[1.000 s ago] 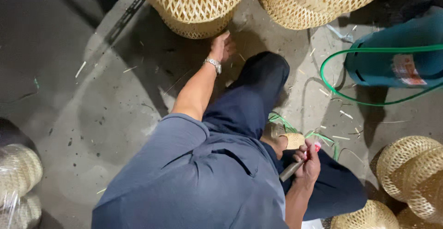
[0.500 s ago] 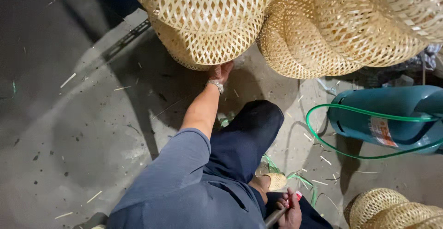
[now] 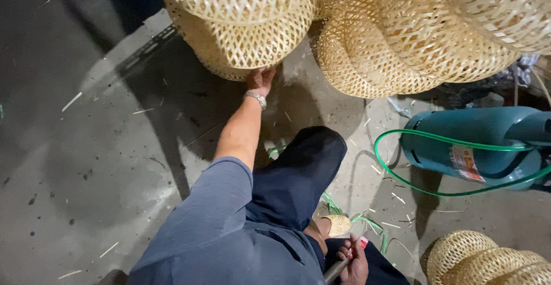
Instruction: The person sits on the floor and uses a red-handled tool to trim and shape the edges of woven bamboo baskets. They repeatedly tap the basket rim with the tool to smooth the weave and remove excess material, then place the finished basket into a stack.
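On the grey floor (image 3: 86, 147), the basket (image 3: 247, 26) up front is touched by the left hand (image 3: 261, 80), fingers hidden, and should be pulled gently while the right hand's (image 3: 353, 259) stick (image 3: 334, 272) is gripped.

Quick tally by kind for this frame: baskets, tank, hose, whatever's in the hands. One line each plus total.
Woven bamboo baskets: about 5; large pile at top, smaller stack at lower right; overlaps make this rough.
Teal gas cylinder: 1
Green hose: 1
Metal rod in right hand: 1
Left hand touches the top pile.
Total: about 8
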